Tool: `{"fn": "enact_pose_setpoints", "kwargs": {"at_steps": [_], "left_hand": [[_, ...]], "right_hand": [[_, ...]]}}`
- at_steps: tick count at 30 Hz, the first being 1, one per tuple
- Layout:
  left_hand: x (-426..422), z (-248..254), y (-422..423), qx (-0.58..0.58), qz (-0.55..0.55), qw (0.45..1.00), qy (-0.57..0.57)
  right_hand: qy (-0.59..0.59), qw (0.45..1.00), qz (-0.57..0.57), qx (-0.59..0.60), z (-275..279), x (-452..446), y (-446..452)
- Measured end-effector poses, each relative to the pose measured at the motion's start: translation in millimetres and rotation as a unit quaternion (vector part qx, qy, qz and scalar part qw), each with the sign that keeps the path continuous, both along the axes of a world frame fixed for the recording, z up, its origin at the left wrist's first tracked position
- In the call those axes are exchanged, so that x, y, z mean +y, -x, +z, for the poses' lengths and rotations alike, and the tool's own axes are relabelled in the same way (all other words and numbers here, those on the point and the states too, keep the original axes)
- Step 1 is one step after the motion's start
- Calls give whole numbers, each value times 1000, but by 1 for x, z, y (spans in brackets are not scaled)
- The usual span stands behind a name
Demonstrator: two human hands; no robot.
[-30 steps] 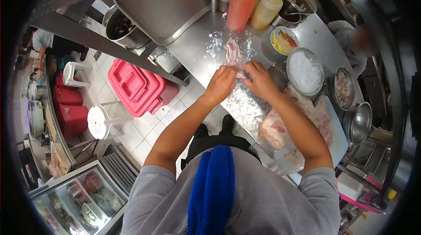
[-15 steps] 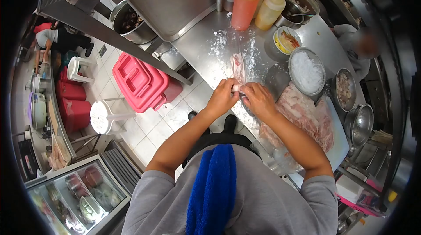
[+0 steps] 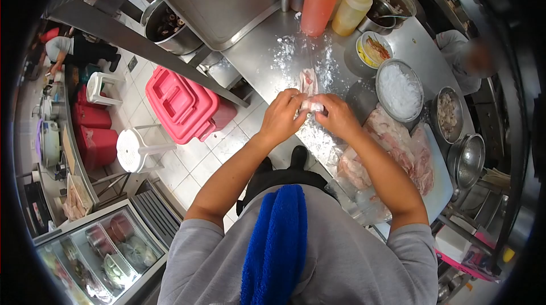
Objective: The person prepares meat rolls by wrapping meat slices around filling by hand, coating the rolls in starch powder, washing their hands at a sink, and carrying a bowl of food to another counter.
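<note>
A pale pink strip of raw meat (image 3: 309, 80) lies on the steel table (image 3: 250, 49), which is dusted with white powder. Its near end is bunched between my two hands. My left hand (image 3: 282, 114) has its fingers closed on the left side of that end, and my right hand (image 3: 336, 116) grips it from the right. Larger pieces of raw meat (image 3: 392, 143) lie to the right, partly behind my right forearm. Beyond them stands a metal bowl of white powder (image 3: 399, 90).
Squeeze bottles (image 3: 321, 0) and a container of yellow and red food (image 3: 373, 50) stand at the back. A bowl of meat pieces (image 3: 448, 115) and a colander (image 3: 467, 160) are at right. A large tray (image 3: 219, 3) leans back left; a person (image 3: 458, 63) is beyond the table.
The near end of the meat strip is more bunched up between my hands. Both hands moved slightly back from the table's near edge over the last half second, fingers still on the meat.
</note>
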State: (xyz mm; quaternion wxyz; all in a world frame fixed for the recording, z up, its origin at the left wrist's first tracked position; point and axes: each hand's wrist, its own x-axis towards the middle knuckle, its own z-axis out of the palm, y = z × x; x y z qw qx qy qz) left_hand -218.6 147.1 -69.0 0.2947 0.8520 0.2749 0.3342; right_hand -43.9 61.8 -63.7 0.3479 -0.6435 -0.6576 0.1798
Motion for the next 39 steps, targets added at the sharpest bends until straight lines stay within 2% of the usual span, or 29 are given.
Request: {"fn": "enact_pose_setpoints", "kwargs": {"at_steps": [2, 4, 6, 13, 15, 19, 21, 24, 26, 29, 33, 39], "left_hand": [[8, 3, 4, 51, -85, 990, -105], [10, -1, 2, 64, -100, 983, -138], [10, -5, 1, 76, -114, 975, -173], [11, -19, -13, 99, -64, 970, -213], [15, -19, -15, 101, -54, 970, -214], [23, -14, -18, 80, -72, 977, -184], [25, -15, -18, 69, -81, 980, -169], [26, -9, -19, 62, -105, 986, -111], [25, 3, -14, 11, -74, 997, -9], [31, -9, 5, -9, -46, 999, -23], [23, -9, 16, 59, -62, 993, -85], [18, -24, 0, 23, -20, 994, -102]], "right_hand": [[48, 998, -5, 28, 1, 6, -5], [95, 994, -8, 57, 11, 14, -8], [227, 967, -38, 107, 20, 22, -10], [242, 950, -23, 195, -1, 30, -19], [52, 997, -39, 34, -2, 23, -12], [-14, 999, -50, -12, 16, 10, -4], [-42, 991, -21, -122, 17, 4, -3], [-43, 988, -10, -149, 17, 3, 8], [-42, 987, -13, -156, 9, 3, 8], [-44, 986, -24, -157, 3, 4, 7], [-43, 988, -30, -143, 3, 6, 6], [-65, 988, -18, -142, 0, 11, 2]]}}
